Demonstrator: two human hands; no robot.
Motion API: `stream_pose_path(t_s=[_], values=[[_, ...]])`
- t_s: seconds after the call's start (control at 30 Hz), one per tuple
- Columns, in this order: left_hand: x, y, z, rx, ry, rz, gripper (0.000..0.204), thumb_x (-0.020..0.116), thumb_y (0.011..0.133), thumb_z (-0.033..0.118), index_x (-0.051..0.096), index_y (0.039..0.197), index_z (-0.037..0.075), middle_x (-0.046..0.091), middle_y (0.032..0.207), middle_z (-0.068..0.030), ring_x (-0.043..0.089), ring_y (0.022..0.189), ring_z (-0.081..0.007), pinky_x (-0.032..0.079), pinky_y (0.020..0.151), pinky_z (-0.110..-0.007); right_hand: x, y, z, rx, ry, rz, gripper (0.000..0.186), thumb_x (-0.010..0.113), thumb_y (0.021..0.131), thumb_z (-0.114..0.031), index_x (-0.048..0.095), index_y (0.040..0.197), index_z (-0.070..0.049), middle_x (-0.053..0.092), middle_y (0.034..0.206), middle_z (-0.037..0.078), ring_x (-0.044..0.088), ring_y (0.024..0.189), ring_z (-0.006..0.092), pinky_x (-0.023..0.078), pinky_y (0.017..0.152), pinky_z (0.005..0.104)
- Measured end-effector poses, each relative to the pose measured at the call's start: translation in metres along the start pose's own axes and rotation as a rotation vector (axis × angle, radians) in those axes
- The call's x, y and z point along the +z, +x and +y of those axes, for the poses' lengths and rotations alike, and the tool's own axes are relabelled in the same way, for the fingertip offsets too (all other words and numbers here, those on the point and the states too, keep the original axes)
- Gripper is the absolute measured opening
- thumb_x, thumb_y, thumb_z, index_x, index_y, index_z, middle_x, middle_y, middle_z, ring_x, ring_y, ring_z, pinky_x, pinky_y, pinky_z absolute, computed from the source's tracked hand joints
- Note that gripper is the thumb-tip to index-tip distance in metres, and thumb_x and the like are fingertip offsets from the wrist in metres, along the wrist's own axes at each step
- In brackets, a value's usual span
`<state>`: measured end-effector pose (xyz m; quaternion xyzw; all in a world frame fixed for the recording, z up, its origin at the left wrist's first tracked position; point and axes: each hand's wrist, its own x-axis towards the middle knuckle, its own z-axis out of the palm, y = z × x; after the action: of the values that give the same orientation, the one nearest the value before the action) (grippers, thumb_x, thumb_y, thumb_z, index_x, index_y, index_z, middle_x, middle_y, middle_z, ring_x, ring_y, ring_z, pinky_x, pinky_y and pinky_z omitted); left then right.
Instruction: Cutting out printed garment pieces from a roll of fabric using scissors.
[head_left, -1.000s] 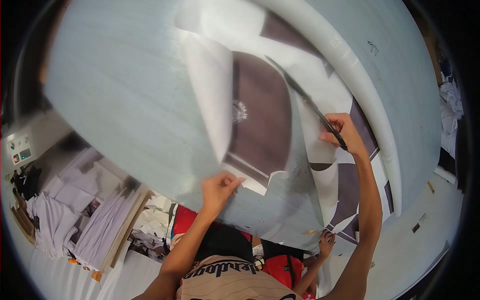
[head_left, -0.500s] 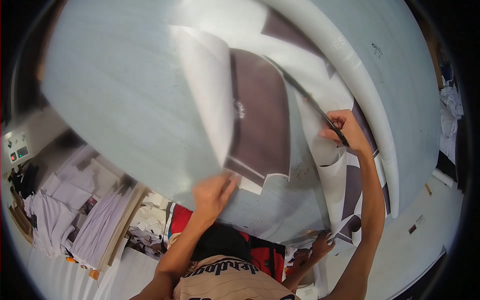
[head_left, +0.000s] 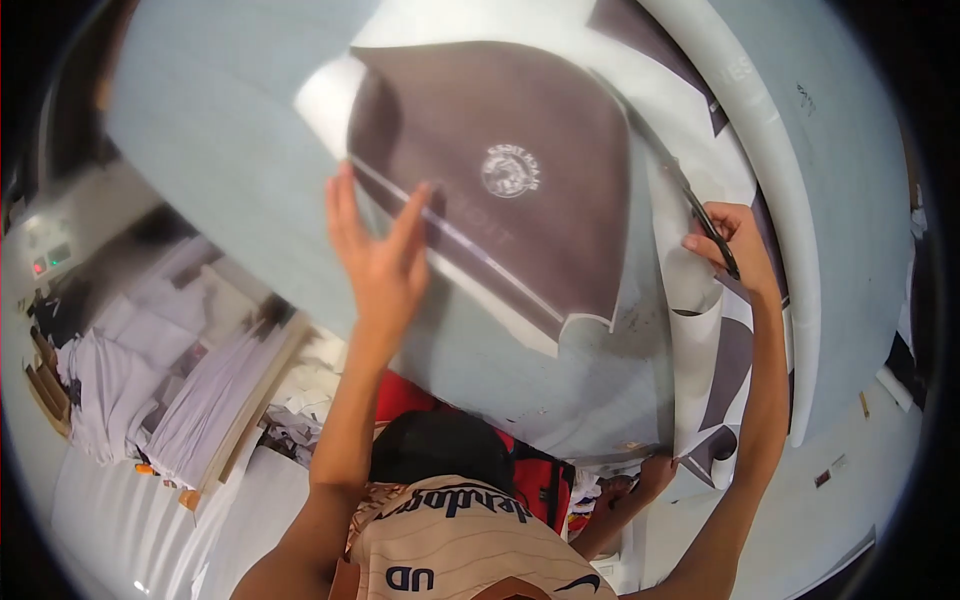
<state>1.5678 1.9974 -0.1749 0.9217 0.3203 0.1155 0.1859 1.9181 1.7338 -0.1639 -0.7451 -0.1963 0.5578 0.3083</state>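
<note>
A dark brown printed sheet [head_left: 520, 200] with a round white emblem and a white border lies flat on the big pale table [head_left: 220, 150]. My left hand [head_left: 375, 260] rests on the sheet's near-left edge, palm down with the fingers spread. My right hand [head_left: 740, 250] is at the sheet's right side, closed around the black handles of a pair of scissors [head_left: 700, 215]. Their blades run up along the cut edge between the brown sheet and the uncut white and brown printed material [head_left: 715, 350].
A long white roll [head_left: 780, 200] lies along the table's right side. Another person's hand [head_left: 650, 475] holds the printed material at the table's near edge. Stacks of white sheets [head_left: 130, 400] sit on the left, and a red thing [head_left: 405, 400] is below the table.
The brown sheet, earlier lifted and folded up at its left side, now lies flat. My left hand moved from the table's near edge up onto it. My right hand stayed on the scissors.
</note>
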Motion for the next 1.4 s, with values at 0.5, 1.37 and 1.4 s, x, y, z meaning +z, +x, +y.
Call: stream_pose_path(t_s=[0.5,1.37,1.4], values=[[0.027,-0.047,-0.038,-0.176,0.092,-0.122,0.140,0.074,0.067,0.083,0.017,0.163,-0.003,0.013,0.171,-0.0249,0.007,0.158,-0.0436,-0.002,0.122,-0.067,-0.002,0.002,-0.009,-0.022,0.071,-0.023,0.032,0.085,0.083,-0.020,0.058,0.071,-0.008,0.044,0.055,-0.008,0.036,0.045,0.0019,0.024,0.043,0.0217],[0.019,-0.038,-0.028,-0.248,0.099,-0.208,0.150,0.086,0.058,0.075,0.014,0.162,-0.005,0.011,0.170,-0.0274,0.006,0.158,-0.0467,0.003,0.123,-0.065,-0.034,0.047,-0.056,0.033,-0.051,-0.148,0.040,0.090,0.079,-0.025,0.055,0.067,-0.010,0.046,0.054,-0.007,0.038,0.044,0.0028,0.026,0.043,0.0227],[0.019,-0.038,-0.027,-0.249,0.095,-0.207,0.150,0.086,0.058,0.075,0.014,0.162,-0.005,0.011,0.170,-0.0274,0.006,0.158,-0.0467,0.003,0.123,-0.065,-0.035,0.050,-0.057,0.014,-0.058,-0.186,0.040,0.089,0.079,-0.026,0.054,0.068,-0.010,0.047,0.054,-0.005,0.041,0.043,0.0035,0.029,0.042,0.0219]])
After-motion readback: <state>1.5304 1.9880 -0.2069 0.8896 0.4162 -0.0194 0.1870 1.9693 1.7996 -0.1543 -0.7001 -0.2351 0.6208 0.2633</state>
